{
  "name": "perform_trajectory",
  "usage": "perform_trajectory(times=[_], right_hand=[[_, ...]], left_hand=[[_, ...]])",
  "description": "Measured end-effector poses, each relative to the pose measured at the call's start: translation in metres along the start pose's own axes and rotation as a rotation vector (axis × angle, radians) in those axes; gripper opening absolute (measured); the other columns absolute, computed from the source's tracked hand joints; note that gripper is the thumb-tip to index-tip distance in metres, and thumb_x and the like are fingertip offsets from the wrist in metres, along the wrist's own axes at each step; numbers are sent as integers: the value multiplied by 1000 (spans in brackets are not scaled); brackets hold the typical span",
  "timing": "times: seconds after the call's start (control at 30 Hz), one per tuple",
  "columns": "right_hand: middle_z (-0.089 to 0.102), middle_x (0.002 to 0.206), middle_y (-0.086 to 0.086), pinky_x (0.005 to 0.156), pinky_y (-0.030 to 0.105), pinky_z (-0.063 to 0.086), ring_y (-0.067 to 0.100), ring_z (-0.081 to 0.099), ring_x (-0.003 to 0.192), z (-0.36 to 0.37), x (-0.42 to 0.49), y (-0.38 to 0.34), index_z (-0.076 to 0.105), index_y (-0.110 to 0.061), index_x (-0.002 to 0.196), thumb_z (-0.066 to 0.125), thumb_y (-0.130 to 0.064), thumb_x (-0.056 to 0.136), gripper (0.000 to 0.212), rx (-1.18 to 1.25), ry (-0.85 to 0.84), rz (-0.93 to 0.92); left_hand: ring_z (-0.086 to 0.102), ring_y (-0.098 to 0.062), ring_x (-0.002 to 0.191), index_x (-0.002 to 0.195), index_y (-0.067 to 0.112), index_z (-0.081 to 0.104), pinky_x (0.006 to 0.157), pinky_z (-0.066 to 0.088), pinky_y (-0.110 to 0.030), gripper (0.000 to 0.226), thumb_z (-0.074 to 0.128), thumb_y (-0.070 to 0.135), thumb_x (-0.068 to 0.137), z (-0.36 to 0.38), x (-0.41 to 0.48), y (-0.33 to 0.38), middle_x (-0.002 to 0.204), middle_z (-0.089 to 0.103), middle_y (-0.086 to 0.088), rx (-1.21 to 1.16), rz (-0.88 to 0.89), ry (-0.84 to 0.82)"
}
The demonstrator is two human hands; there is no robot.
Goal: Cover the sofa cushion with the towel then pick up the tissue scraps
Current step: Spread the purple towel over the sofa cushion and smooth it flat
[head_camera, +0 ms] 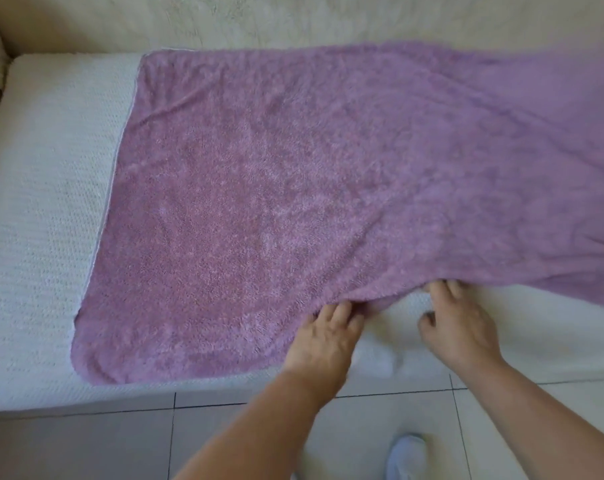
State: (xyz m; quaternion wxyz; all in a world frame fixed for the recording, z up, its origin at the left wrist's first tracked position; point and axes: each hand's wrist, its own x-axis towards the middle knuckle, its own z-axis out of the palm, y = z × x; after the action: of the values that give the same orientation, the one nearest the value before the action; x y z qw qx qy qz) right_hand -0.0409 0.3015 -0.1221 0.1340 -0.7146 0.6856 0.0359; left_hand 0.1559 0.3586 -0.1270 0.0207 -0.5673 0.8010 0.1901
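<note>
The left hand (pixel 325 336) grips the long towel (pixel 276 185) by its near edge. The right hand (pixel 461 329) has an unclear hold. Bare sofa cushion (pixel 553 344) shows nearer.

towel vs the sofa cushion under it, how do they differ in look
The towel is purple and fluffy; the sofa cushion is white with a woven texture. The towel is creased and bunched at its near edge; the sofa cushion lies flat. Both are soft fabric.
</note>
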Motion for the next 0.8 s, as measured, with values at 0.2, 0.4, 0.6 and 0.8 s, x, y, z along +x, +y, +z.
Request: perform_trajectory(times=[0.2,0.4,0.6,0.8], right_hand=[[57,95,15,73,45,45,38,55,89,-14,50,30,58,-9,103,69,-6,60,44,-121,162,-247],[58,108,10,83,39,40,32,51,106,-23,76,38,56,-14,106,57,-15,77,29,-166,29,-264],[71,71,-5,73,31,53,16,67,76,-43,65,73,68,-27,73,57,-24,73,11,256,-443,-124],[54,59,-9,53,24,35,17,52,55,-24,24,125,54,-23,63,68,-24,66,14,250,21,-4]], left_hand=[[47,-22,102,111,20,46,62,42,-34,18,45,19,92,-9,51,5,111,45,-1,47,-290,67],[53,-26,77,89,8,60,65,42,-33,17,43,12,86,-25,68,5,90,62,-11,-363,-479,-77],[54,-15,61,73,14,58,58,47,-22,22,46,19,90,-44,73,-16,71,59,-3,-503,-622,-361],[61,-19,67,80,20,60,50,43,-26,13,67,31,76,-25,71,54,74,61,4,-18,10,62]])
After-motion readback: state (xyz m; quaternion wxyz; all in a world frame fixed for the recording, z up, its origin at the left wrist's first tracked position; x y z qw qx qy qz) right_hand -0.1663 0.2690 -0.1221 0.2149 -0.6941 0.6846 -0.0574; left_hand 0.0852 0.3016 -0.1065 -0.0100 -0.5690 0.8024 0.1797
